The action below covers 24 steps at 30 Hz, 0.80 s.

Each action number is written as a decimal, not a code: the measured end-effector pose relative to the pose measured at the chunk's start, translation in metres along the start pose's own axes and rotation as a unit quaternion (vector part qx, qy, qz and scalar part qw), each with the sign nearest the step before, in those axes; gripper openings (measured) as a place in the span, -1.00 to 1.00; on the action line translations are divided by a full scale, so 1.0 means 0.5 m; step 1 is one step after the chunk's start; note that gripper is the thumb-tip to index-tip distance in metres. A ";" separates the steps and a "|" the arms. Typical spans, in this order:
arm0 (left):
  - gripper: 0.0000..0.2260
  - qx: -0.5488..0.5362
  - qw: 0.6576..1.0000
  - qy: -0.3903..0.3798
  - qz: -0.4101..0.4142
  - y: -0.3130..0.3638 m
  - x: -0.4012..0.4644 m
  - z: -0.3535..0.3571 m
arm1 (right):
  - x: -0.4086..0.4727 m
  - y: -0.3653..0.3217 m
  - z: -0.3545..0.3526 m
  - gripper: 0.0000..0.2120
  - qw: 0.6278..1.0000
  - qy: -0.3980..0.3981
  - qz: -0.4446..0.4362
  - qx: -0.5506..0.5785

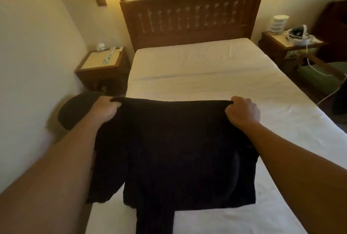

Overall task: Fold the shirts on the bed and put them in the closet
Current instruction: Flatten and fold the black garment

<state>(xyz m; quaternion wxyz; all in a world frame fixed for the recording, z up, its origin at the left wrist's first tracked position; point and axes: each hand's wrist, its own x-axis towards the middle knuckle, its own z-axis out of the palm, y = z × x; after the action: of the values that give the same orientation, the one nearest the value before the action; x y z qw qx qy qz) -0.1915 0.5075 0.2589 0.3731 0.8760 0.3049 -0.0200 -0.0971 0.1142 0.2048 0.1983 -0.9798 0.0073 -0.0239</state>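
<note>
A black shirt (172, 151) hangs stretched between my two hands above the near half of the white bed (206, 87). My left hand (106, 109) pinches its top left corner and my right hand (242, 111) pinches its top right corner. The cloth droops down toward me, and a narrower dark strip, perhaps a sleeve, trails on the sheet at the bottom. No closet is in view.
A wooden headboard (191, 14) stands at the far end. A nightstand (102, 65) sits left of the bed by the wall, and another nightstand (289, 46) with white items and a trailing cable sits right. A dark rounded object (75, 110) lies at the bed's left side.
</note>
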 end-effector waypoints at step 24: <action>-0.45 0.289 0.874 -0.362 -0.146 -0.220 0.708 0.550 | 0.475 0.198 0.703 -0.93 0.964 -0.243 0.080 -0.071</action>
<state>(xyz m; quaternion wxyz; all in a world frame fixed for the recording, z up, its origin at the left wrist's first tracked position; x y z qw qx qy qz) 0.0888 0.5674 -0.1028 0.1802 0.8217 0.2540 -0.4772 0.1569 0.1540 -0.1466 0.1253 -0.9641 0.0392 0.2310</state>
